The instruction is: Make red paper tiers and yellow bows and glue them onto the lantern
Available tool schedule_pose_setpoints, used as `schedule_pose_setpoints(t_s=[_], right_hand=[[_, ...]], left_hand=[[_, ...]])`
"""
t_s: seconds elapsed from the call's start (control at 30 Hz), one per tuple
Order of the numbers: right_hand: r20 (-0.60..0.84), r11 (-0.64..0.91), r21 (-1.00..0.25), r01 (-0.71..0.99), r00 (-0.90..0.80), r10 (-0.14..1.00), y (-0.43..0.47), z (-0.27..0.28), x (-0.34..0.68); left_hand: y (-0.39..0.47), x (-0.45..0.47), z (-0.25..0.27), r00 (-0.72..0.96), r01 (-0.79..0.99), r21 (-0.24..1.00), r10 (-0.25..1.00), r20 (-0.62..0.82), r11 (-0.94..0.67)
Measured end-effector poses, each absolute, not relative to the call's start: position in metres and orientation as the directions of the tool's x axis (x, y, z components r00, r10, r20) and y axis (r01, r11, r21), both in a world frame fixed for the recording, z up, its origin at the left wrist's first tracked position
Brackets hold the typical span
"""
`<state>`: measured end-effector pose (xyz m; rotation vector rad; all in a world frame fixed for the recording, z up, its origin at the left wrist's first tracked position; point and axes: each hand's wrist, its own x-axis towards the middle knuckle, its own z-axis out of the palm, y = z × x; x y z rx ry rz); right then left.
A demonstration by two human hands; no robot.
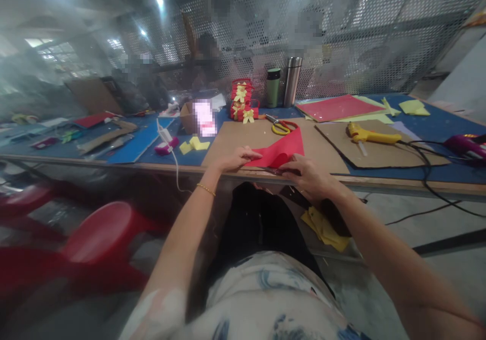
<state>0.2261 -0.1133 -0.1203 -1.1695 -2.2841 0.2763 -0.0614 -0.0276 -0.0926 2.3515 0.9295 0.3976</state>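
Red paper (285,145), curled; left hand (238,159) touching, finger grip unclear; right hand (304,174) pinching it.

The place appears to be a craft workshop. Red paper (291,142) meets the person's fingers (250,153) over a cardboard sheet (243,133) on a long, blue-topped bench (436,127). Just beyond the fingers lie yellow-handled scissors (281,128); farther beyond stand red ornaments (240,93) with yellow bows. Right of the fingers, a corded yellow glue gun (374,135) rests on more cardboard (395,155). Left of them are yellow paper scraps (197,143) and, lower down, red stools (100,234). A perforated metal screen (353,61) rises well beyond the fingers, with bright lights (159,1) high above.
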Motion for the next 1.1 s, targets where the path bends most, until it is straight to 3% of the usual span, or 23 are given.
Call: schedule_pose_setpoints(t_s=[0.63, 0.9, 1.1], right_hand=[[0.353, 0.577, -0.389, 0.718, -0.462, 0.813, -0.110, -0.119, 0.214], [0.348, 0.597, -0.407, 0.691, -0.487, 0.801, -0.109, -0.117, 0.217], [0.349, 0.593, -0.430, 0.681, -0.480, 0.805, -0.107, -0.117, 0.213]], left_hand=[[-0.029, -0.060, -0.092, 0.714, 0.544, 0.585, 0.698, 0.055, -0.602], [-0.030, -0.070, -0.087, 0.647, 0.645, 0.491, 0.760, 0.057, -0.586], [-0.034, -0.077, -0.085, 0.640, 0.629, 0.531, 0.766, 0.062, -0.568]])
